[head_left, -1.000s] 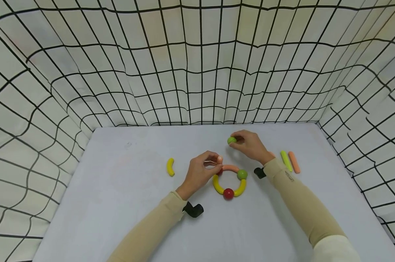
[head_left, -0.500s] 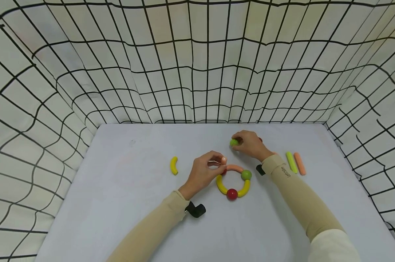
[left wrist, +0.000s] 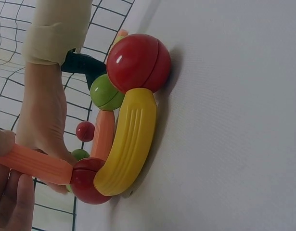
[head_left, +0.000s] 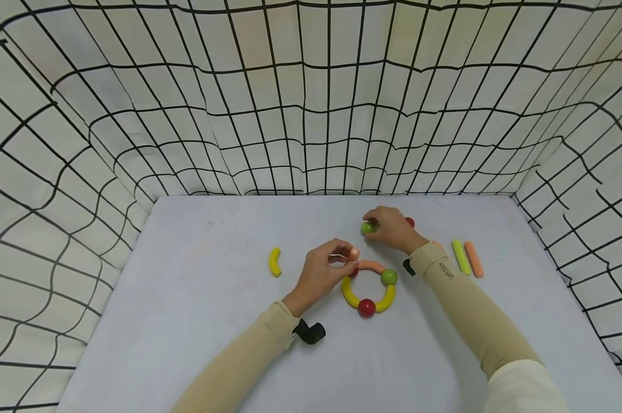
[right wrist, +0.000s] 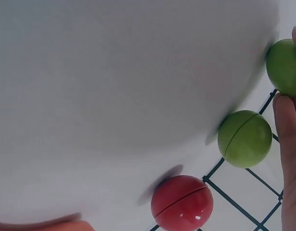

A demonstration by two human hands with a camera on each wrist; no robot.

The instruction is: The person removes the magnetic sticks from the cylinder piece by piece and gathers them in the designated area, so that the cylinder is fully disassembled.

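My left hand (head_left: 318, 272) pinches an orange stick (left wrist: 39, 163), which rises from a red ball (left wrist: 85, 185) at the ring's far left. That ring on the table joins yellow curved pieces (left wrist: 131, 137), a second red ball (head_left: 366, 308), a green ball (head_left: 388, 277) and an orange curved piece (head_left: 371, 265). Beyond it, my right hand (head_left: 392, 230) holds a loose green ball (right wrist: 285, 67) between thumb and fingers, low over the table. Another green ball (right wrist: 245, 139) and a red ball (right wrist: 182, 202) lie near this hand.
A yellow curved piece (head_left: 274, 262) lies left of my left hand. To the right of my right sleeve are a light green stick (head_left: 461, 257) and an orange stick (head_left: 473, 259). Black netting (head_left: 311, 120) over white walls bounds the white table (head_left: 197, 298) at back and sides.
My right hand has come slightly down and nearer with the green ball. My left hand keeps its pinch on the orange stick at the ring. The head view has shifted a little.
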